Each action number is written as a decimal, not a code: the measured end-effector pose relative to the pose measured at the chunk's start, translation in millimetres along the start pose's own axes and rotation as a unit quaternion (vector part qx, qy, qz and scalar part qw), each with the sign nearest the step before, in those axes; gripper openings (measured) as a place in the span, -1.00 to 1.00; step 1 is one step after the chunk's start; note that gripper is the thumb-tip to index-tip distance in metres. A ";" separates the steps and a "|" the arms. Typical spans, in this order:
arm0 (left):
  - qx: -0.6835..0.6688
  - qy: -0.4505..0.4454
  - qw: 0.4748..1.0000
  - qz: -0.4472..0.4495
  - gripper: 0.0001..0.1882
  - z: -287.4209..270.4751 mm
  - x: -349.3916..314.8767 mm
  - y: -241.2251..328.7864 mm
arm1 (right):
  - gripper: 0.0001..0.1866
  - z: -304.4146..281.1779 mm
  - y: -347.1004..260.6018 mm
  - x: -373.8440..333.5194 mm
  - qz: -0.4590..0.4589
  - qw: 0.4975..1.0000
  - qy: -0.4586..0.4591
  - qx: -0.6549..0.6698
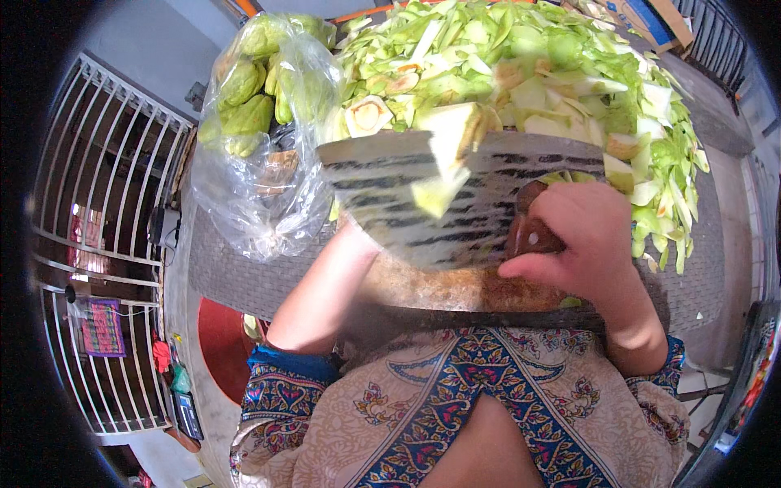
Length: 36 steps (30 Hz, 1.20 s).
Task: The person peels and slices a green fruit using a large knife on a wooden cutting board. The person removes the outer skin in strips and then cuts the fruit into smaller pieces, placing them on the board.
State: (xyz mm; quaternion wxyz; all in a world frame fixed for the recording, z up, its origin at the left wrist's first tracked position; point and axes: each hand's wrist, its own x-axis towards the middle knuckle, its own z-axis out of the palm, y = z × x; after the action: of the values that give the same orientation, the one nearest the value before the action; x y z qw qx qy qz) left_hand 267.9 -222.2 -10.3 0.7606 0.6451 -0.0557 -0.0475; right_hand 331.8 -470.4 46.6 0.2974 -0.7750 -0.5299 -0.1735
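Note:
My right hand (592, 232) is closed around the dark brown handle (533, 236) of a wide cleaver (382, 175). Its broad blade is tilted toward me, with dark streaks across the metal. A pale green-white cut piece of chayote (446, 146) shows against the blade's upper part, slightly blurred. From the lower left comes my left forearm (321, 281); the blade covers my left hand, so its fingers cannot be seen. Below the blade lies a worn wooden chopping board (443, 286). Just beyond, a large heap of chayote peels and pieces (521, 49) spreads over the table.
A clear plastic bag (281, 220) with several whole chayotes (244, 85) stands at the left on the grey woven-patterned table (236, 281). Under the table's left edge is a red tub (218, 350). A white barred gate (106, 163) stands far left, a cardboard box (663, 24) at back right.

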 end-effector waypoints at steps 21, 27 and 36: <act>-0.021 -0.049 0.999 0.005 0.03 -7.1 0.2 11.0 | -0.43 -5.1 5.4 -1.6 -0.013 1.000 0.004 -0.006; -0.003 -0.081 0.997 0.005 0.08 7.1 4.8 -1.4 | -0.43 7.0 -13.7 -6.7 0.081 0.996 -0.002 0.045; -0.034 -0.096 0.992 0.080 0.16 11.9 -1.1 11.7 | -0.48 -5.6 25.7 -3.2 0.055 0.997 0.040 -0.025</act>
State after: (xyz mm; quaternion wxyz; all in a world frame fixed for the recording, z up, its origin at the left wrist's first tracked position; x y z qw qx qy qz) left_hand 265.1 -231.8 3.2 0.7743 0.6051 -0.1787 -0.0501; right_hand 354.6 -483.1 41.9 0.3082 -0.8026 -0.4695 -0.2013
